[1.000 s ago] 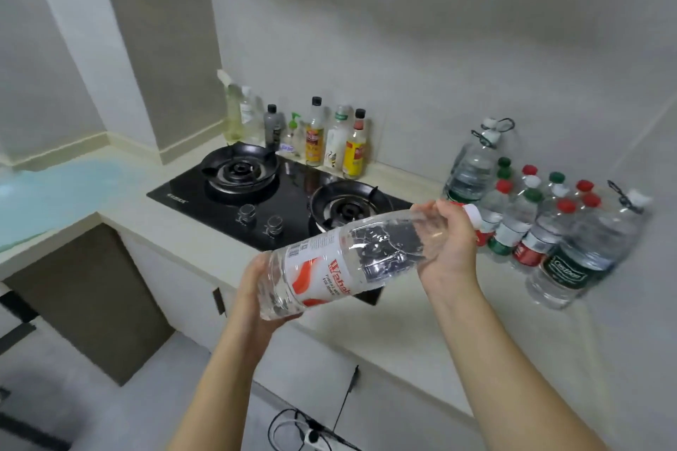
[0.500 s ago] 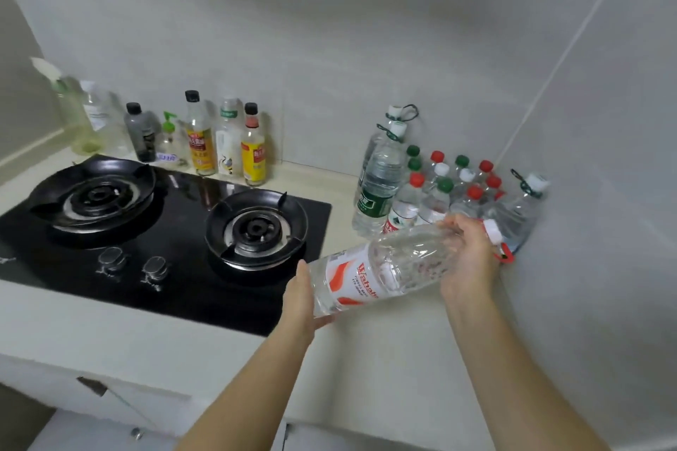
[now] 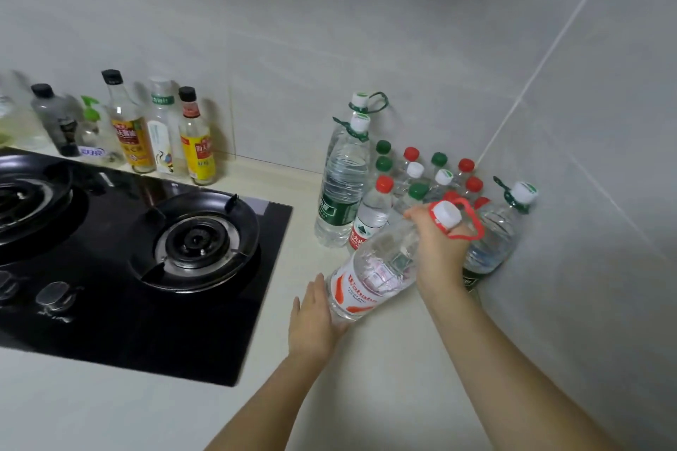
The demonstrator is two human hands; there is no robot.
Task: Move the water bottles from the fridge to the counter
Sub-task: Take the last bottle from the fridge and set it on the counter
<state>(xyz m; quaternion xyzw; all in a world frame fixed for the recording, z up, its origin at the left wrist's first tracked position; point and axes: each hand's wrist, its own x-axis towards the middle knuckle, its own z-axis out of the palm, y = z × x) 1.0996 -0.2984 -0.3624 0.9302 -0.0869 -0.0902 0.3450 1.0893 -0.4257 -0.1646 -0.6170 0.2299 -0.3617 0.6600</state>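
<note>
1. The left forearm [image 3: 256,403] is bare and rises from the bottom edge of the view, angled up and to the right.
2. The left hand [image 3: 315,322] shows its back to the camera. Its fingers are straight and close together, and its palm presses against the base of a tilted bottle [image 3: 370,278].
3. The right forearm [image 3: 505,359], also bare, enters from the lower right and reaches up and to the left.
4. The right hand [image 3: 439,253] grips the same bottle just below the cap, its fingers curled round the far side.
5. The hands are apart at opposite ends of the bottle, with the right one higher.
</note>
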